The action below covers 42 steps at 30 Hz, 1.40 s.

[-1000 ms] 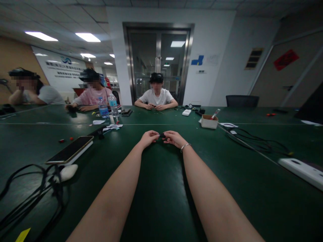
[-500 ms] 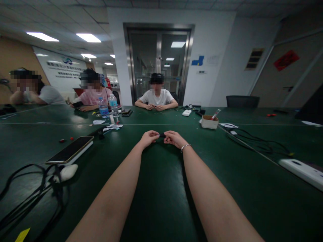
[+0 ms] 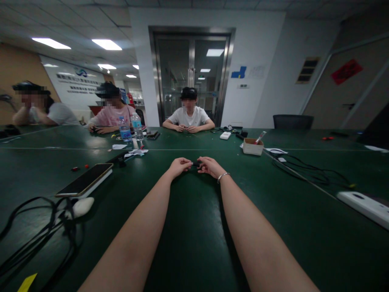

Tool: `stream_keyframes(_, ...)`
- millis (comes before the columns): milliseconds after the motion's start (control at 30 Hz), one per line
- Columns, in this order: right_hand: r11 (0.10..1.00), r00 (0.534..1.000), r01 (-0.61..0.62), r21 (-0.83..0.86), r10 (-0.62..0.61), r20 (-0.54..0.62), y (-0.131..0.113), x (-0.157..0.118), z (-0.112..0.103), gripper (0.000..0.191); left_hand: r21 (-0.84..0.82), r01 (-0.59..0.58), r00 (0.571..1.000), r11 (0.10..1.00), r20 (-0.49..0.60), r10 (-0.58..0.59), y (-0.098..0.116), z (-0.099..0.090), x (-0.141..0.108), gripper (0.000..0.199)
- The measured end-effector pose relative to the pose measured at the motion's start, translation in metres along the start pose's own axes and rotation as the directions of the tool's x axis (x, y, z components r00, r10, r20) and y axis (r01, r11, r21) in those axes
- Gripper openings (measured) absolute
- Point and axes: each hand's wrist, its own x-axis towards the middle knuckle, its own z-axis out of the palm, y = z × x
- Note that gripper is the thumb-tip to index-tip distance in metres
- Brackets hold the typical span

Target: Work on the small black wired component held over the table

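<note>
Over the green table [image 3: 194, 227], both my arms reach forward and my hands meet near the middle. My left hand [image 3: 180, 168] is closed, thumb and fingers pinching the left end of a small black piece [image 3: 195, 164] with a pale tip; it is too small to name more exactly. My right hand [image 3: 209, 167], with a bracelet at the wrist, is at the right end of this piece. Its curled fingertips are apart around that end, and whether they touch it is hard to see.
To the left lie a phone [image 3: 86, 180], a white mouse-shaped object [image 3: 82, 207] and black cables [image 3: 33, 239]. A small box [image 3: 253, 147], more cables [image 3: 306, 170] and a white power strip [image 3: 364, 207] are at the right. Bottles [image 3: 137, 127] and three seated people [image 3: 189, 117] are beyond.
My right fingertips have parted around the black piece, where they were pinched on it before. My left hand keeps the same grip and place.
</note>
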Motion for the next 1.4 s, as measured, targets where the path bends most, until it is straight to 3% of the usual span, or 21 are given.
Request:
stream_keyframes(167, 0.998, 1.0, 0.006, -0.069, -0.004, 0.017, 0.0005, -0.0002, -0.0018, 0.009, -0.013, 0.005, 1.0, 1.0, 0.0, -0.005, -0.0009, -0.0007, 0.0017, 0.032)
stream_keyframes(300, 1.0, 0.999, 0.019, -0.016, -0.018, 0.051, 0.0005, -0.0008, -0.003, 0.028, -0.022, 0.017, 1.0, 1.0, -0.002, -0.017, -0.0009, -0.0013, 0.0015, 0.032)
stream_keyframes(500, 0.998, 0.999, -0.009, -0.065, 0.011, 0.04, -0.0003, -0.0007, -0.0007, 0.012, -0.028, 0.007, 1.0, 1.0, -0.007, -0.007, 0.0004, -0.0012, -0.0004, 0.031)
stream_keyframes(633, 0.999, 0.996, 0.031, -0.02, -0.029, 0.079, -0.0007, -0.0021, -0.0017, 0.031, -0.034, 0.014, 1.0, 0.999, -0.016, -0.014, 0.0006, -0.0015, -0.0002, 0.031)
stream_keyframes(833, 0.997, 0.999, -0.012, -0.076, 0.016, 0.043, -0.0007, -0.0014, -0.0013, 0.011, -0.043, 0.009, 1.0, 0.999, -0.008, -0.009, -0.0005, -0.0018, 0.001, 0.032)
stream_keyframes(1000, 0.999, 0.992, 0.035, -0.033, -0.031, 0.119, -0.0012, -0.0025, -0.002, 0.038, -0.046, 0.014, 1.0, 0.999, -0.021, -0.015, -0.0015, -0.0013, 0.0015, 0.034)
stream_keyframes(1167, 0.998, 0.996, 0.014, -0.06, -0.008, 0.093, -0.0002, -0.0019, -0.002, 0.015, -0.037, 0.009, 1.0, 0.999, -0.019, -0.009, -0.0013, -0.0011, 0.0012, 0.031)
stream_keyframes(1333, 0.998, 0.992, 0.043, -0.042, -0.038, 0.118, 0.0014, -0.0001, -0.0046, 0.032, -0.046, 0.017, 1.0, 0.999, -0.018, -0.018, -0.0003, -0.0008, 0.0005, 0.03)
stream_keyframes(1400, 0.999, 0.996, 0.033, -0.037, -0.03, 0.083, 0.0017, 0.0005, -0.0042, 0.026, -0.042, 0.017, 1.0, 0.999, -0.013, -0.017, 0.0004, -0.0002, -0.0001, 0.03)
